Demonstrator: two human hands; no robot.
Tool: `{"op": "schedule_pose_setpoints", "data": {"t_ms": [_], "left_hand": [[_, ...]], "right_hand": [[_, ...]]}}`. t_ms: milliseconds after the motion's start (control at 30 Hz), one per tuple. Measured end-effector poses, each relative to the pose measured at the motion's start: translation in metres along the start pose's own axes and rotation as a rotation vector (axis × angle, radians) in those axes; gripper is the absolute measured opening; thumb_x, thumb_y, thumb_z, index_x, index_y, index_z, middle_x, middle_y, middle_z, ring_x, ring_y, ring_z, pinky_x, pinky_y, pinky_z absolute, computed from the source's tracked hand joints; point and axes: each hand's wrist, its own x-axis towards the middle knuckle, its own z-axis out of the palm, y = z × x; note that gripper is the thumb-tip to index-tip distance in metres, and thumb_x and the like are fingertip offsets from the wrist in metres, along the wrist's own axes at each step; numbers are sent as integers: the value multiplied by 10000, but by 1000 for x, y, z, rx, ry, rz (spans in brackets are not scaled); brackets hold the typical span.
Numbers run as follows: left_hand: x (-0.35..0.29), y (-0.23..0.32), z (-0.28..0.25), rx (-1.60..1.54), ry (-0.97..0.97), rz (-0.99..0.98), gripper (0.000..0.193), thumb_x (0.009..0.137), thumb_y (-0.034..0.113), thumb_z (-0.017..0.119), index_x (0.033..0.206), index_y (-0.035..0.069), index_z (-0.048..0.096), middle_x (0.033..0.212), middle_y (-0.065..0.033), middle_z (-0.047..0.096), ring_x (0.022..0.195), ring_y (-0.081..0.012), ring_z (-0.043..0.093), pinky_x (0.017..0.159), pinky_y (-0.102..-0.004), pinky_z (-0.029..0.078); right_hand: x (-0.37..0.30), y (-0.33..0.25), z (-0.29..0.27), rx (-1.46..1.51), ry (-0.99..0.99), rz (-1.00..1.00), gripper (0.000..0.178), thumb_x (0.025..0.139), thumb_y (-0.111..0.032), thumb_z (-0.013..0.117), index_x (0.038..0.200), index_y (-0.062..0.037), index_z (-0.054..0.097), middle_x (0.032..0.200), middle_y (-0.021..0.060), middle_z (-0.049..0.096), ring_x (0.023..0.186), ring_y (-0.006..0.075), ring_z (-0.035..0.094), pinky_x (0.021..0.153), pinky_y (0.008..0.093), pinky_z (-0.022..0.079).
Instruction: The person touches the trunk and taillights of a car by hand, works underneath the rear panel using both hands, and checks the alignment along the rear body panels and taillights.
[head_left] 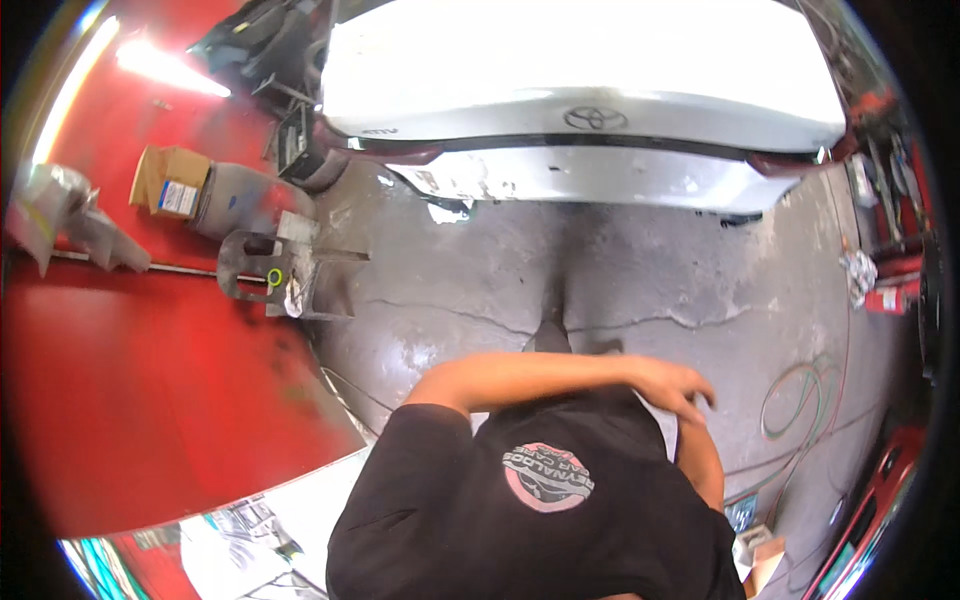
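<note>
My left arm crosses in front of my black shirt (430, 510) toward the right. At its end, my left hand (672, 385) is beside my right forearm (702, 465), with slightly bent fingers apart and nothing visible in them. Whether it touches the forearm is unclear. My right arm bends up from the lower right; its hand is hidden behind the left hand and the shirt. Ahead of me stands the rear of a white car (480, 110), beyond a stretch of grey floor.
At left is a large red surface (150, 390), with an opened cardboard box (170, 182) and a metal bracket-like piece (245, 265) near it. A thin hose (790, 400) lies looped on the cracked concrete floor (450, 290). Tools and red equipment (888, 298) line the right side.
</note>
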Motion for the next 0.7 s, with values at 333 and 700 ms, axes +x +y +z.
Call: {"op": "schedule_pose_setpoints", "data": {"t_ms": [333,700], "left_hand": [[32,54,70,101,-96,317,626,944,469,579,1372,35,438,1075,-319,625,1048,-474,599,905,-519,462],[-72,66,78,73,232,321,629,962,521,522,1344,31,422,975,-320,631,983,-493,597,856,-531,463]], "right_hand": [[22,-60,-18,-254,-4,-42,376,860,-270,664,1201,-114,672,1109,195,689,1056,364,650,910,457,522],[18,-149,-19,-453,-150,-41,396,865,-291,671,1228,-132,668,1174,191,669,1111,352,632,948,451,508]]}}
